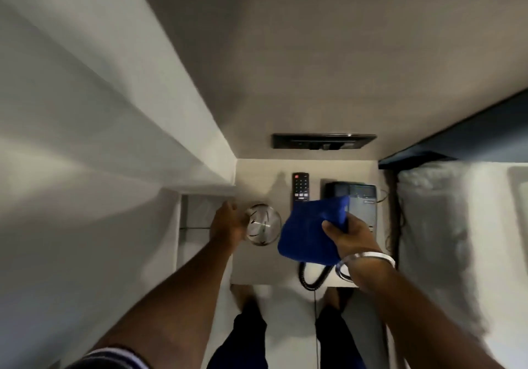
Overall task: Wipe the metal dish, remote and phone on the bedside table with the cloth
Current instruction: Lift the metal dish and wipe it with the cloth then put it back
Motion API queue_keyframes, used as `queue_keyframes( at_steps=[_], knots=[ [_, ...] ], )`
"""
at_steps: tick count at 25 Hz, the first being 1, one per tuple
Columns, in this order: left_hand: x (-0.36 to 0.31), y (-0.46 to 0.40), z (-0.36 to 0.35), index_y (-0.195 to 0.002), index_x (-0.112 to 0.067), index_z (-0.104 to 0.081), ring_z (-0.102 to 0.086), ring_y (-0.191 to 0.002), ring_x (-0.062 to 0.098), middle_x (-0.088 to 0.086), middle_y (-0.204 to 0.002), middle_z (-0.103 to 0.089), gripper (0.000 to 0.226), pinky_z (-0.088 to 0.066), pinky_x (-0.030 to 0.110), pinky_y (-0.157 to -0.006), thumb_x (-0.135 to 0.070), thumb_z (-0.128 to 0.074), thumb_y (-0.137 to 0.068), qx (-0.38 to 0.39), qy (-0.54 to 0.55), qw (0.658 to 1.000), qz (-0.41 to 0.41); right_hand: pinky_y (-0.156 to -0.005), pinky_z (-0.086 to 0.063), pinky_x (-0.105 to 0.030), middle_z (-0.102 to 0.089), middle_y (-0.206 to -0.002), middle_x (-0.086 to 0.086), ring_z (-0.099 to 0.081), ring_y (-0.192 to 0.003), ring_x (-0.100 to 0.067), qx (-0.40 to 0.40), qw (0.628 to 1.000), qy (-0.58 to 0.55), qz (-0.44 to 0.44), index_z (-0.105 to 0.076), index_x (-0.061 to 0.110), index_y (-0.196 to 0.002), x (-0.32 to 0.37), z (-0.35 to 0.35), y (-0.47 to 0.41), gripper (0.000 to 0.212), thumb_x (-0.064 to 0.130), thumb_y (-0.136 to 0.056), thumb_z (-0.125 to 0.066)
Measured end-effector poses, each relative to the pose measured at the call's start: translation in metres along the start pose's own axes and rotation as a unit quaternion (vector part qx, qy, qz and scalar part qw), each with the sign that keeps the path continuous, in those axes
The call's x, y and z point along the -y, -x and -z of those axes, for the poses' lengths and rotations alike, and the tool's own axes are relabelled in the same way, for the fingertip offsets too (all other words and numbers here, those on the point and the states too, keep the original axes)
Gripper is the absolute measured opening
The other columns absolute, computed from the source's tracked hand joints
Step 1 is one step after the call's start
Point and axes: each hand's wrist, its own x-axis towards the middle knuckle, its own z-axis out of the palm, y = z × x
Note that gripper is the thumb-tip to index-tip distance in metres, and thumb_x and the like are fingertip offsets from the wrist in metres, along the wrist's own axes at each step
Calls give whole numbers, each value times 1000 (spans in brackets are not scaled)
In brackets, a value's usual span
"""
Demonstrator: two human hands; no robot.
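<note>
A round metal dish (264, 224) sits on the left part of the pale bedside table (257, 265). My left hand (227, 221) rests against the dish's left rim, fingers wrapped around its edge. A black remote (300, 187) lies lengthwise behind the dish, toward the wall. To its right stands a dark desk phone (361, 197), partly hidden by the blue cloth (311, 231). My right hand (350, 235) grips that folded cloth and holds it above the table's middle, between the dish and the phone.
A coiled phone cord (311, 275) hangs over the table's front edge. A black wall panel (323, 141) sits above the table. A white wall corner (200, 168) closes in on the left, and a bed with white bedding (434, 225) on the right.
</note>
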Motion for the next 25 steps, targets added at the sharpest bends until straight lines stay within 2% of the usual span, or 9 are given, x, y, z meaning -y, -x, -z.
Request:
queue_keyframes(
  at_steps=[4, 7, 9, 11, 14, 18, 20, 22, 25],
  knots=[
    [40, -55, -38, -112, -7, -59, -63, -108, 35, 14, -114, -68, 37, -51, 38, -81, -22, -71, -81, 10, -51, 999, 2, -56, -41, -24, -64, -77, 0, -59, -70, -13, -78, 994, 72, 19, -58, 23, -91, -22, -35, -8, 7, 18, -89, -63],
    [45, -72, -47, -102, -6, -67, -66, -104, 34, 15, -107, -72, 26, -53, 37, -84, -12, -71, -77, 34, -46, 998, -7, -58, -43, -25, -63, -78, 7, -59, -73, -11, -104, 991, 74, 29, -58, 25, -93, -19, -36, 5, 7, 20, -89, -62],
    [36, -68, -32, -98, -8, -68, -67, -95, 29, 14, -101, -70, 22, -56, 38, -85, -12, -75, -77, 102, 75, 991, 52, -63, -46, -30, -64, -81, 6, -60, -76, -15, -121, 989, 67, 50, -58, 27, -93, -4, -35, 24, 9, 19, -91, -60],
    [14, -33, 2, -99, -13, -67, -65, -88, 24, 14, -103, -68, 18, -57, 41, -78, -5, -66, -83, 183, 243, 948, 95, -65, -46, -31, -65, -85, -1, -60, -79, -21, -121, 986, 76, 86, -60, 21, -96, 21, -34, 51, 6, 17, -92, -57],
    [-17, 39, 71, -115, -30, -61, -65, -102, 25, 8, -121, -65, 41, -61, 45, -76, -4, -53, -84, 250, 370, 894, 30, -60, -45, -27, -64, -88, -10, -60, -78, -25, -110, 975, 107, 158, -60, 11, -95, 67, -31, 100, 9, 17, -93, -54],
    [-50, 123, 156, -137, -29, -50, -70, -101, 30, 8, -118, -71, 70, -62, 47, -72, -13, -66, -70, 358, 494, 786, -99, -59, -44, -17, -60, -79, 3, -56, -68, -10, -52, 936, 145, 317, -56, 32, -95, 138, -23, 176, 12, 21, -94, -53],
    [-72, 163, 191, -138, -18, -54, -69, -109, 33, 13, -125, -70, 81, -60, 50, -77, -37, -84, -66, 399, 567, 703, -160, -73, -49, -22, -68, -96, 4, -62, -85, -3, -37, 889, 188, 417, -61, 22, -112, 172, -12, 219, 23, 23, -90, -54],
    [-97, 200, 219, -137, -16, -59, -59, -125, 39, 17, -138, -62, 79, -51, 60, -92, -57, -77, -71, 443, 620, 614, -204, -95, -48, -32, -63, -128, -6, -58, -119, -14, -27, 834, 252, 490, -59, 14, -125, 202, -1, 254, 39, 23, -87, -56],
    [-135, 249, 249, -129, -15, -67, -61, -123, 36, 18, -134, -65, 77, -52, 56, -91, -62, -73, -68, 459, 659, 557, -213, -109, -38, -33, -46, -145, -3, -40, -135, -12, 14, 777, 330, 535, -51, 18, -134, 239, 15, 293, 46, 30, -90, -52]
  ],
)
